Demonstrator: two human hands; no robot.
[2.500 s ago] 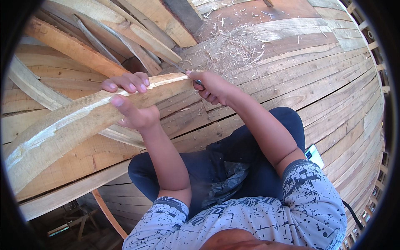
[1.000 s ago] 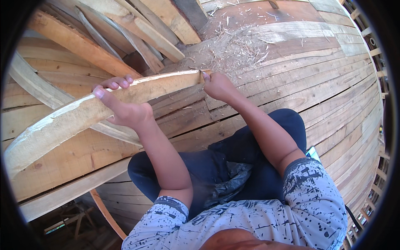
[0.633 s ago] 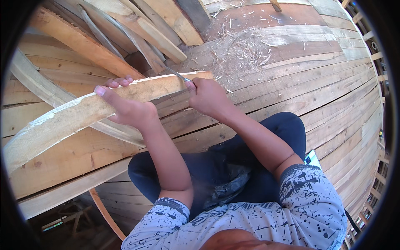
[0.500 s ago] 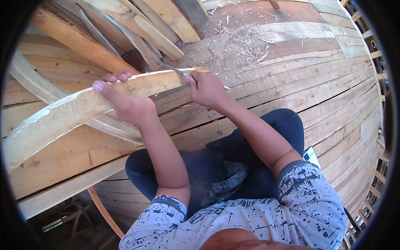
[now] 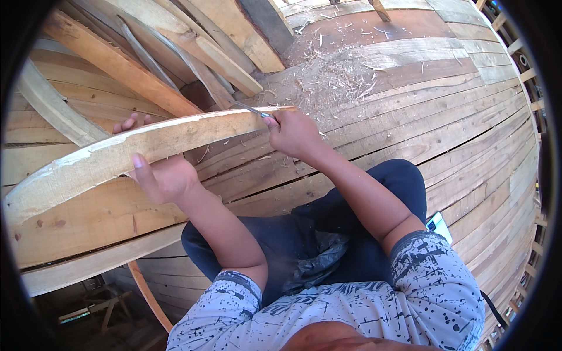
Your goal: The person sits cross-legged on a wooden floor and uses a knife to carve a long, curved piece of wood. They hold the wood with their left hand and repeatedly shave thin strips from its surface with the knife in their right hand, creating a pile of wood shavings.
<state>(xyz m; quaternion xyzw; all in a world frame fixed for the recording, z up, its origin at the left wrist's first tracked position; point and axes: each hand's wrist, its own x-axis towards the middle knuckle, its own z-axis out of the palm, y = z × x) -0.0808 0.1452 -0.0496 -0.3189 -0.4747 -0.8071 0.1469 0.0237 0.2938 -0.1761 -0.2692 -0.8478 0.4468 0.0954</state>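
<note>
A long, curved piece of pale wood [image 5: 199, 130] slants across the left half, its upper edge whitish and rough. My left hand [image 5: 170, 178] grips it from beneath, thumb on the near face and fingertips showing past the far edge. At the wood's right end, my right hand [image 5: 295, 133] is closed round a tool with a thin metal blade [image 5: 250, 109], which looks like a knife. The blade points away to the upper left, close to the wood's top edge. My fist hides the tool's handle and the tip of the wood.
Wood shavings [image 5: 328, 85] are scattered over the plank floor [image 5: 374, 134] ahead. Several boards [image 5: 117, 61] lean at the upper left. Beneath the held piece lies a wide board [image 5: 88, 216], with a dark gap beyond its near edge. A phone [image 5: 439, 227] lies beside my right knee.
My left hand has slid left and down along the wood, its thumb shifting from the top edge to the near face. The wood and my right hand have moved slightly down in view.
</note>
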